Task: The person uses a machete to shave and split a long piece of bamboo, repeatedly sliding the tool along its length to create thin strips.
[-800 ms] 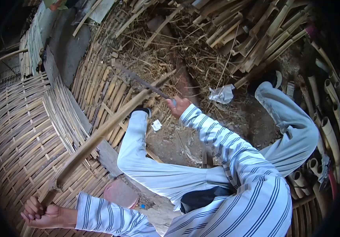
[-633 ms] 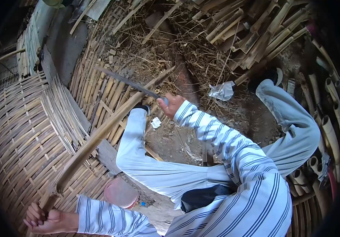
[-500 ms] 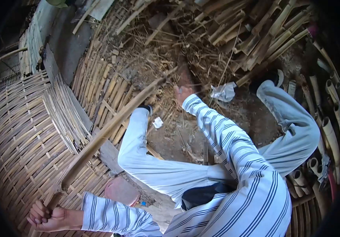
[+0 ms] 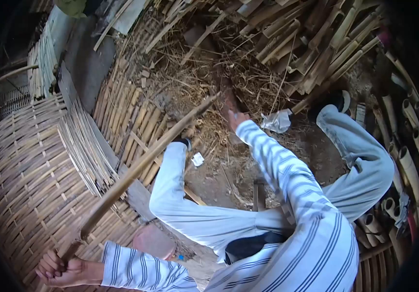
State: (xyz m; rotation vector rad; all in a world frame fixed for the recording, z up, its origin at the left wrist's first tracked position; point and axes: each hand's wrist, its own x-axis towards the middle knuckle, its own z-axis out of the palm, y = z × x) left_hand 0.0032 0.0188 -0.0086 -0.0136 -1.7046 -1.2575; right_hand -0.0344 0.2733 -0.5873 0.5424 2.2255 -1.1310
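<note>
A long bamboo strip (image 4: pixel 136 168) slants from the lower left up to the middle. My left hand (image 4: pixel 62 269), at the lower left, is wrapped round its near end. Near the strip's far end, my right hand (image 4: pixel 238 119) has its fingers closed round the lower part of a dark, reddish-brown tool (image 4: pixel 229 97); its exact shape is hard to make out against the litter. Shavings (image 4: pixel 209 119) lie on the ground under the strip's far tip.
Split bamboo (image 4: pixel 316 44) is heaped at the upper right, and bamboo tubes (image 4: pixel 411 170) stand along the right edge. A woven bamboo panel (image 4: pixel 29 180) fills the left. Crumpled wrapping (image 4: pixel 277 120) lies beside my right hand. My bent legs frame the ground.
My right hand has moved slightly right and down, with the tool showing more clearly. The bamboo strip looks rotated a little, and the whole view has shifted slightly.
</note>
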